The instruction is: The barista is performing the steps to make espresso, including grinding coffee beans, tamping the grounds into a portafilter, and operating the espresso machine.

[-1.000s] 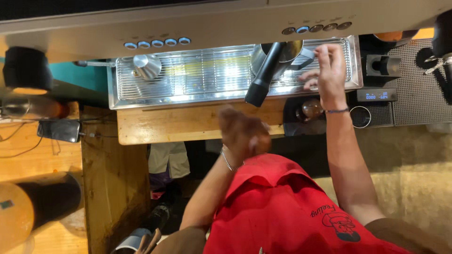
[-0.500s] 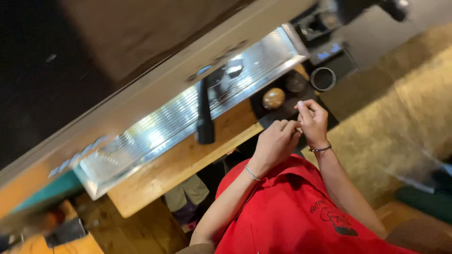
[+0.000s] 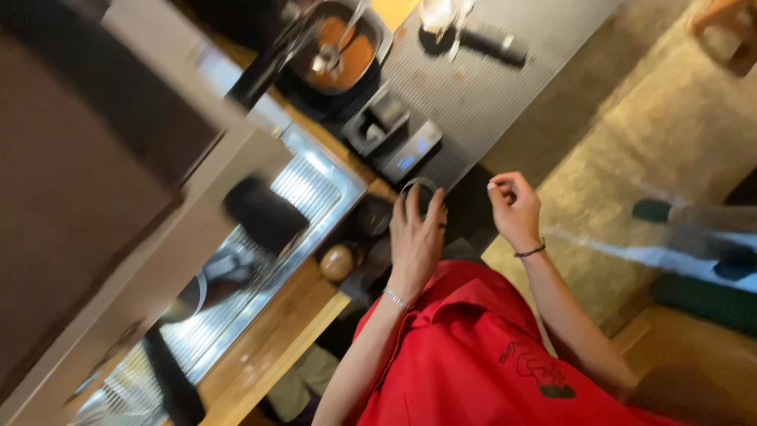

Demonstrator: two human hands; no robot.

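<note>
We note the view is tilted and partly blurred. Our left hand (image 3: 415, 237) lies flat, fingers spread, over a round metal-rimmed ring (image 3: 419, 188) on the dark counter; the fingertips touch or cover its near edge, and we cannot tell whether the hand actually grips it. Our right hand (image 3: 514, 209) hovers just beside it to the right, fingers curled loosely inward with thumb and forefinger close together; whether anything small is pinched there we cannot tell. A thin silver bracelet (image 3: 395, 297) sits on the left wrist, a dark band (image 3: 531, 252) on the right wrist.

Just beyond the ring stands a small grey scale (image 3: 398, 142) with a pale blue lit display, resting on a black ribbed mat (image 3: 505, 87). Further up the mat a square metal tub (image 3: 344, 43) holds an orange-brown mass with spoons standing in it. Left of the left hand, a brown rounded knob (image 3: 337, 263) sits at the edge of the wooden counter (image 3: 268, 347). Beside that runs the shiny steel drip tray (image 3: 303, 185) of the espresso machine (image 3: 118, 197), with a black portafilter handle (image 3: 264, 213) above it, blurred.

A red garment (image 3: 465, 355) with a small dark printed emblem fills the lower frame. No readable labels or signs are visible
</note>
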